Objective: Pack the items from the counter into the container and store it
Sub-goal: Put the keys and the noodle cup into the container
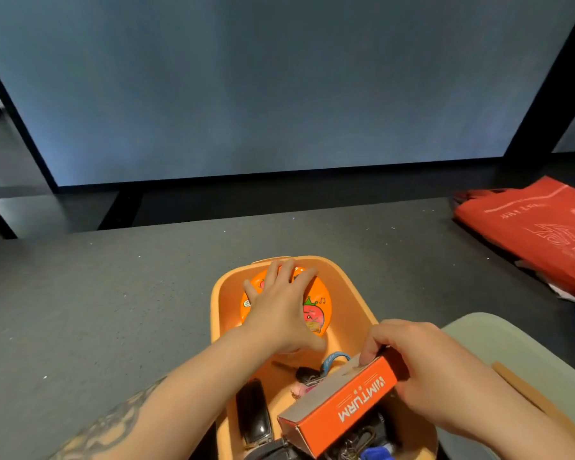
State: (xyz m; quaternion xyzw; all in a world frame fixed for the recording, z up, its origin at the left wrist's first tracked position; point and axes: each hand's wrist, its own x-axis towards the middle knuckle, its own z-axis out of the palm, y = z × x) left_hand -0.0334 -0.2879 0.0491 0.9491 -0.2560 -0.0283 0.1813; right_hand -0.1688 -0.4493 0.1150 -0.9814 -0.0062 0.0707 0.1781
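Packing: my left hand (281, 307) presses flat on the orange pouch (316, 310) in the container (219, 303), right hand (422, 366) clamps the orange box (342, 406); next, seat it.

Room dim overall. Brightest source: large blue-grey panel (279, 84) at 12 o'clock, evenly lit, faint mottled noise across it. Dark counter (97, 293) reads flat grey, with scattered specular specks. Orange container (342, 277) and both forearms are warmly lit from above; soft shadow lies under the left hand (279, 310). Small glare spot on a glossy black item at 6 o'clock. Straight edges bow at 3 and 9 o'clock: wide-angle distortion. Slight softness throughout, corners darkest.
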